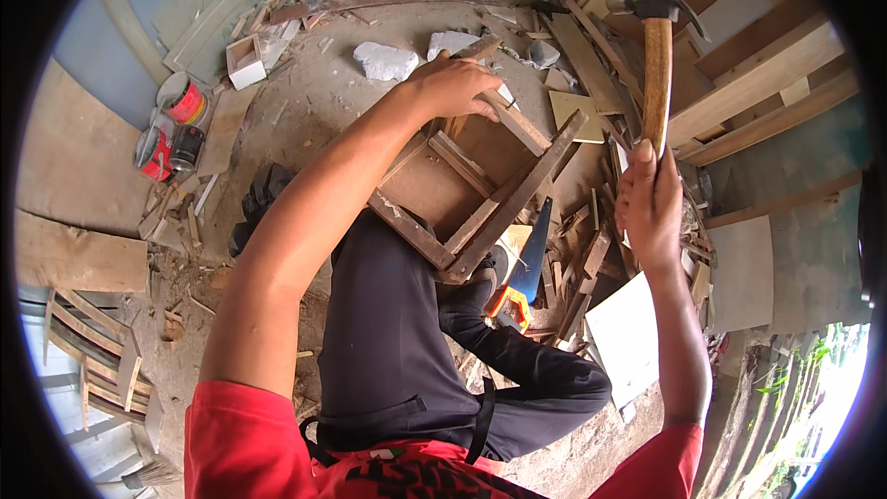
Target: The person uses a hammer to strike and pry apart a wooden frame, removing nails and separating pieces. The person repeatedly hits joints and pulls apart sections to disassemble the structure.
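A small brown wooden stool (pixel 414 225), its framed underside showing, lies tilted over my legs. My left hand (pixel 453 88) is closed round its far side, near a leg. Up at the right, my right hand (pixel 650 199) grips the wooden handle of a claw hammer (pixel 657 74). The hammer stands upright with its dark metal head on top, well apart from the stool. Part of the stool's far edge is hidden behind my left hand.
An orange-handled hand saw (pixel 527 268) lies among wood scraps by my foot. Paint cans (pixel 176 102) stand at the left. White chunks (pixel 386 62) lie on the floor ahead. Stacked boards (pixel 767 83) rise at the right, with a white panel (pixel 626 337) below.
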The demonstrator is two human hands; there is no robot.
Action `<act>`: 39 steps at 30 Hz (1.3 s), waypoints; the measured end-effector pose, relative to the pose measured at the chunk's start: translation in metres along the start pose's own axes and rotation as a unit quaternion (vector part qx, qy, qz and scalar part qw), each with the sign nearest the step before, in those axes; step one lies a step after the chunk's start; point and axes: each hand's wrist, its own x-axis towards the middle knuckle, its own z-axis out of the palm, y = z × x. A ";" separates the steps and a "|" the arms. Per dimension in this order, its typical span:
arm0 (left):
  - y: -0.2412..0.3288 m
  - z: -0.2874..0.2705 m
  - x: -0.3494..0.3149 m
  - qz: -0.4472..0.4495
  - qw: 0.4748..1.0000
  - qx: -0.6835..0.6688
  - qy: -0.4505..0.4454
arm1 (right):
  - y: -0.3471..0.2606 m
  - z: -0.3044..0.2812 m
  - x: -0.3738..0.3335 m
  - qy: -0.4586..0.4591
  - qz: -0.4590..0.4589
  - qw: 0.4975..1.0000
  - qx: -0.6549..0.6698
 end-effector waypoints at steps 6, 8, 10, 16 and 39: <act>-0.004 0.009 0.000 -0.022 0.999 0.032 -0.002 | 0.021 -0.004 -0.006 -0.108 -0.052 0.962 -0.247; -0.007 0.007 -0.003 -0.013 0.999 0.031 0.021 | 0.013 -0.007 -0.002 -0.073 0.006 0.983 -0.169; -0.002 0.003 -0.001 -0.008 1.000 0.004 0.008 | 0.007 -0.005 -0.003 -0.045 0.031 0.996 -0.073; 0.000 0.002 0.002 -0.010 0.999 0.049 0.000 | 0.038 -0.007 -0.010 -0.121 -0.082 0.946 -0.288; -0.002 0.006 0.000 -0.034 0.999 0.035 0.015 | 0.038 -0.007 -0.011 -0.112 -0.040 0.948 -0.295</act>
